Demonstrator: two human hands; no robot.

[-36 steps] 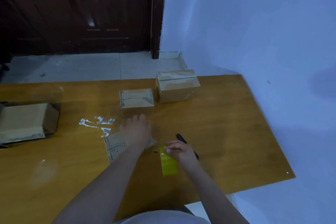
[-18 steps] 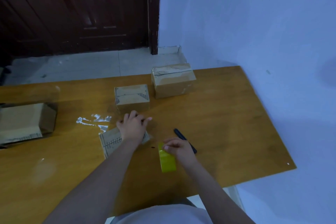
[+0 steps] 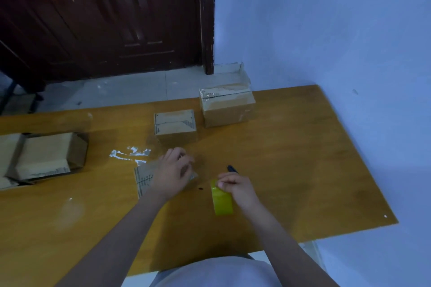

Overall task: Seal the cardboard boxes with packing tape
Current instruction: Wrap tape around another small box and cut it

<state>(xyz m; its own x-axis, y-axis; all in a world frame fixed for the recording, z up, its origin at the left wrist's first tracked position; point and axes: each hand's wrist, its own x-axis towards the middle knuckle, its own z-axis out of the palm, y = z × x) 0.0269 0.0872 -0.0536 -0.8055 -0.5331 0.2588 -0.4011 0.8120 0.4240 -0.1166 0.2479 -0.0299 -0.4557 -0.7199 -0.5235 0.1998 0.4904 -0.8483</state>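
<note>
A small cardboard box (image 3: 142,178) with printed lines lies on the wooden table (image 3: 291,158) in front of me. My left hand (image 3: 173,171) rests on top of it, fingers curled over its far right edge, where a bit of clear tape glints. Just to the right, my right hand (image 3: 236,190) grips a yellow-green roll of packing tape (image 3: 222,202) standing on edge on the table. Two closed boxes stand farther back, a smaller one (image 3: 175,127) and a larger one (image 3: 227,107) with tape over its top.
A black pen-like tool (image 3: 232,168) lies just beyond my right hand. Shiny tape scraps (image 3: 130,154) are stuck to the table left of the small box. An open cardboard box (image 3: 46,158) sits at the left edge. The wall runs along the table's right side.
My left hand's fingers went from flat on the small box to curled over its far edge. The right hand stayed on the tape roll. The camera tilted slightly.
</note>
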